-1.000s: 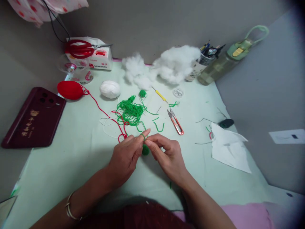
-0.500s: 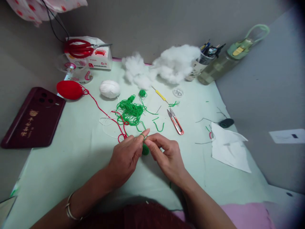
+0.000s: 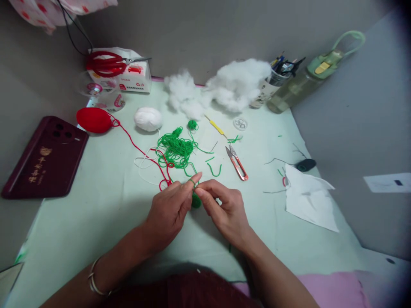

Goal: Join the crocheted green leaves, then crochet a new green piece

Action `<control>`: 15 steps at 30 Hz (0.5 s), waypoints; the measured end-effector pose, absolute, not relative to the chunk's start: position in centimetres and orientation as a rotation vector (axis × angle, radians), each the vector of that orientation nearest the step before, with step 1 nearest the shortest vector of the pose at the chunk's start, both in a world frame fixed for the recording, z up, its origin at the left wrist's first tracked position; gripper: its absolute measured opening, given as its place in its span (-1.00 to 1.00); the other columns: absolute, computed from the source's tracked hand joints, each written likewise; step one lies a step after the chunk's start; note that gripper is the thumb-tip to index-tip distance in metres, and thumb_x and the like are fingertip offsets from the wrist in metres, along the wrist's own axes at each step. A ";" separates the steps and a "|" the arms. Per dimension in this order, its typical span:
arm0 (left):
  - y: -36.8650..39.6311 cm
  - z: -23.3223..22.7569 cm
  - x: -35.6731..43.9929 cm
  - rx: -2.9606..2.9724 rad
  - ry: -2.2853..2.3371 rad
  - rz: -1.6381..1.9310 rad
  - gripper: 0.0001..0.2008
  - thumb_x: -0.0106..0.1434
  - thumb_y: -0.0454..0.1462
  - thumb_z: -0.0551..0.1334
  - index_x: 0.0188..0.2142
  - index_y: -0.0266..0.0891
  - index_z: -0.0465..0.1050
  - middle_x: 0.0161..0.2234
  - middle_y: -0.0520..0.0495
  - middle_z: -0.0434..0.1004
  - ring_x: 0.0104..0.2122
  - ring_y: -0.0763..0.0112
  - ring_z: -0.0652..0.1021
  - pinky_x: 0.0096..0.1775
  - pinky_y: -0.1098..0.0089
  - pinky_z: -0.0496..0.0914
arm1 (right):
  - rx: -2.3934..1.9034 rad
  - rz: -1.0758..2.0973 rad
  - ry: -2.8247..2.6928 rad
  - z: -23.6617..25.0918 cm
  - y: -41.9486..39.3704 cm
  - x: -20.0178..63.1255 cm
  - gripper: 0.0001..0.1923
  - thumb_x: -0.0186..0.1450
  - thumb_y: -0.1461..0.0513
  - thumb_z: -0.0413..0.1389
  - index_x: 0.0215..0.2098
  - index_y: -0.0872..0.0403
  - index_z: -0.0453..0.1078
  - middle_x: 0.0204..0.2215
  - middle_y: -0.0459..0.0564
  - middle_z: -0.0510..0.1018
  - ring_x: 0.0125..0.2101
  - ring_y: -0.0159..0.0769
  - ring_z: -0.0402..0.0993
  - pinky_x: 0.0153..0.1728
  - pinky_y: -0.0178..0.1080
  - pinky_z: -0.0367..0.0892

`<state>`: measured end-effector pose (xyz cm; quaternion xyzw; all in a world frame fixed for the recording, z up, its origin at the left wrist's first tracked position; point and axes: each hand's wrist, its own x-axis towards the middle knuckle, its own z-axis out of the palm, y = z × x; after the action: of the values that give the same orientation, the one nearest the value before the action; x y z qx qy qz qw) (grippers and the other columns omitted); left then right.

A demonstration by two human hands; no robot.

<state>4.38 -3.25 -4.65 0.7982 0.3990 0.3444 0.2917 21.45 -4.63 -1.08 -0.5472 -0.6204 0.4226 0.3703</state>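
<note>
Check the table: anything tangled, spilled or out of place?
Green yarn lies in a loose tangle beyond the hands, crossed by red strand. Cut green snippets are scattered near the thread snips. Nothing looks damaged.

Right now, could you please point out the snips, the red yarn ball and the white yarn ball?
snips (image 3: 236,164): head view, orange handle.
red yarn ball (image 3: 94,120): head view, its middle.
white yarn ball (image 3: 148,119): head view, its middle.

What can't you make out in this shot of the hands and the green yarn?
- Head view: green crocheted piece, mostly hidden between left hand and right hand.
- Any hook in the right hand: covered by fingers.
- Box print: too small.
- Cup contents: too small.
</note>
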 end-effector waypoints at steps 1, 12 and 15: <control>-3.3 -4.7 4.4 2.124 1.068 0.907 -0.54 0.52 -0.32 -0.01 0.36 -0.26 0.28 -0.38 -0.02 0.55 -0.41 0.37 0.49 -0.33 0.40 0.38 | -1.403 1.092 -1.588 -1.1 -4.6 21.5 -0.76 0.46 0.17 0.07 -0.35 0.06 0.44 -0.61 -0.21 0.38 -0.61 -0.50 0.20 -0.53 -0.37 0.16; -3.5 -5.1 4.4 2.086 1.060 0.922 -0.55 0.52 -0.31 -0.02 0.33 -0.29 0.31 -0.41 0.00 0.51 -0.41 0.38 0.48 -0.31 0.39 0.40 | -1.404 1.233 -1.539 -1.2 -4.4 21.9 -0.71 0.46 0.11 0.08 -0.38 0.07 0.44 -0.62 -0.22 0.31 -0.60 -0.48 0.16 -0.53 -0.34 0.12; -3.6 -5.1 4.5 2.058 1.040 0.927 -0.54 0.52 -0.32 -0.02 0.34 -0.29 0.29 -0.40 0.00 0.50 -0.39 0.38 0.49 -0.29 0.38 0.41 | -1.410 1.253 -1.542 -1.3 -4.3 21.9 -0.68 0.47 0.12 0.06 -0.39 0.07 0.43 -0.59 -0.20 0.35 -0.58 -0.48 0.17 -0.51 -0.34 0.12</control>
<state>4.50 -3.58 -5.08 0.7838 0.3962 0.3533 0.3223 21.93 -4.34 -1.26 -0.5431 -0.5940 0.4827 0.3453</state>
